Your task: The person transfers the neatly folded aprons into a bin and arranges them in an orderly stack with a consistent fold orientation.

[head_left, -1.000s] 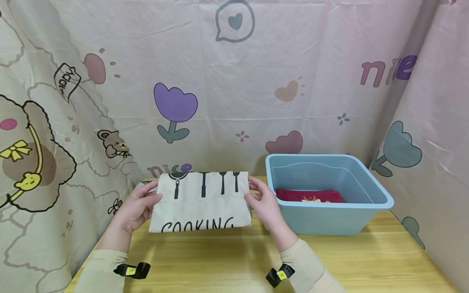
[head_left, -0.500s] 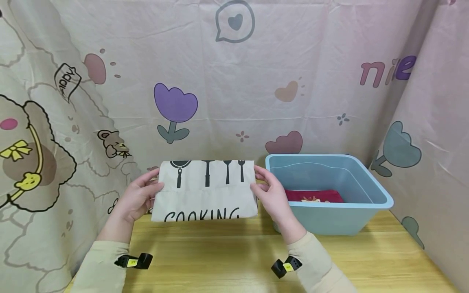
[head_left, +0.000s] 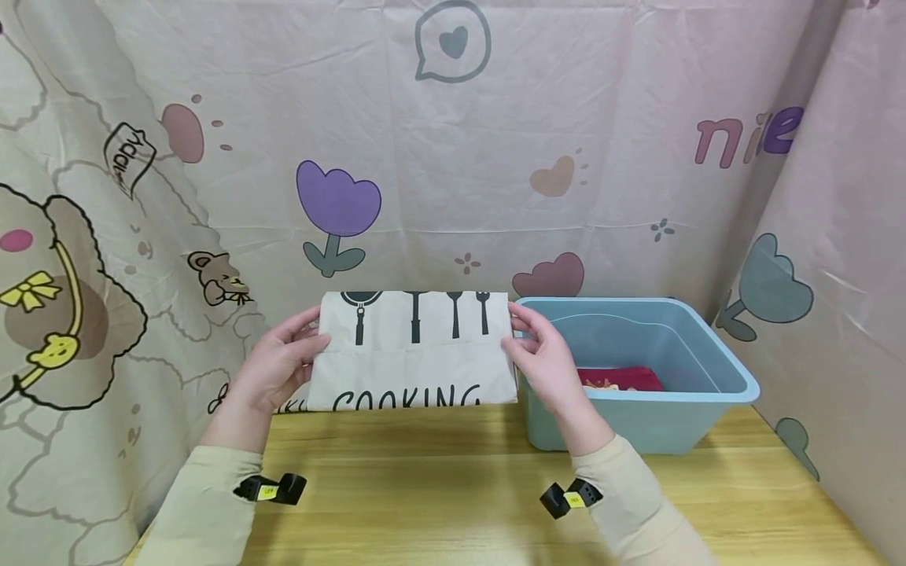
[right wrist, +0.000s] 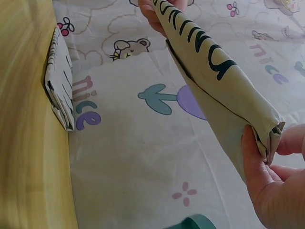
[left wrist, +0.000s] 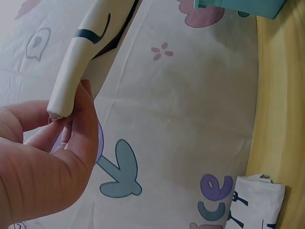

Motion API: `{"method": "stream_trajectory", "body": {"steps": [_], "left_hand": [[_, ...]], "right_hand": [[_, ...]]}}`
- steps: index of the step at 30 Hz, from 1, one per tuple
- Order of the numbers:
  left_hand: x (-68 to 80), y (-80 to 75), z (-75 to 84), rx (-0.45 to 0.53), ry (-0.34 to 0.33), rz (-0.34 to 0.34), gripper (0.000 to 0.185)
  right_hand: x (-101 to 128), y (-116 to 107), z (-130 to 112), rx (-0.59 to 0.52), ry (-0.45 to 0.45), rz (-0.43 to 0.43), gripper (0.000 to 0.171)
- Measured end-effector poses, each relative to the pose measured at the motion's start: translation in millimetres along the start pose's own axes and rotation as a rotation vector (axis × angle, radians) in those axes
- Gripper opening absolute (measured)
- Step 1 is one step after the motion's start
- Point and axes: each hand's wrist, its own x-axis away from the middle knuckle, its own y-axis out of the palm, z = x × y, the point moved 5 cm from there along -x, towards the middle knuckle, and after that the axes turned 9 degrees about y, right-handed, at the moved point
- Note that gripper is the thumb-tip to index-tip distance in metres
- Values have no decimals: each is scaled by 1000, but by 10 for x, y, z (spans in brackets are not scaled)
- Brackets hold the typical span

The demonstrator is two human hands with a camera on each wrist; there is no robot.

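Left hand (head_left: 279, 365) and right hand (head_left: 548, 363) each pinch an end of the folded apron (head_left: 414, 351), mid-frame above the surface (head_left: 439, 487); only fingertips hold it, so the folds could slip open beside the blue bin (head_left: 697, 393).

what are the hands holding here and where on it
A folded cream cloth printed COOKING, lifted off the table. The left hand pinches its left edge and the right hand pinches its right edge, near the upper corners.
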Motion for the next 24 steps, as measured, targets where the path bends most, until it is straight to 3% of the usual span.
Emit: {"method": "stream_trajectory", "body": {"steps": [12, 24], "left_hand": [[-135, 241, 115, 2, 9, -25, 63], [-298, 529, 112, -32, 19, -18, 61]], "right_hand": [[-58, -232, -72, 13, -24, 15, 53], [-71, -513, -121, 1, -3, 56, 51]]}}
